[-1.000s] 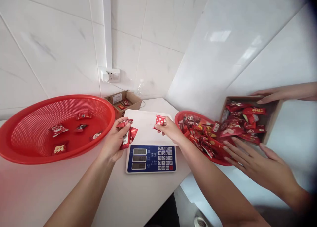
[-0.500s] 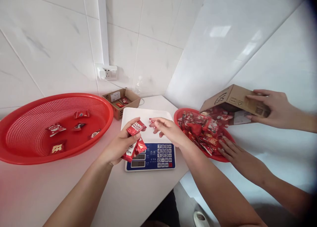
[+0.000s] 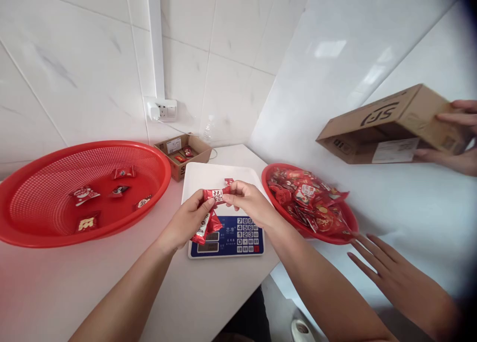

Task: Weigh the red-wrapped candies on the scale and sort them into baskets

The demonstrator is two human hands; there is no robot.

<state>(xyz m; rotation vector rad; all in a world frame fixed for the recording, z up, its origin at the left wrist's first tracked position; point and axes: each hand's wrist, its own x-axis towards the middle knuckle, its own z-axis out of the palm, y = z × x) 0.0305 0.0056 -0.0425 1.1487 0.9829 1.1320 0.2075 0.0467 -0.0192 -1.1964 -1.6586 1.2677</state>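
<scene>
My left hand [image 3: 189,215] grips several red-and-white wrapped candies [image 3: 202,228] above the front of a white digital scale [image 3: 194,175]. Between both hands is one red candy packet [image 3: 215,195] with white lettering; my right hand [image 3: 248,200] pinches its right end while my left fingers hold the other. A small red candy [image 3: 228,182] lies on the scale's pan, just behind my right fingers. The scale's blue keypad panel [image 3: 231,240] shows below my hands, its displays partly covered by the held candies.
A large red basket [image 3: 164,158] with several candies stands left. Behind the scale is a small cardboard box [image 3: 203,155]. At right, a co-worker's hand [image 3: 395,272] is near a red basket [image 3: 352,227] of packets; their other hand [image 3: 464,135] holds a tilted cardboard box [image 3: 421,108].
My right hand has left the candy on the pan and now pinches a packet in my left hand. The co-worker's box has lifted up and right, away from the basket.
</scene>
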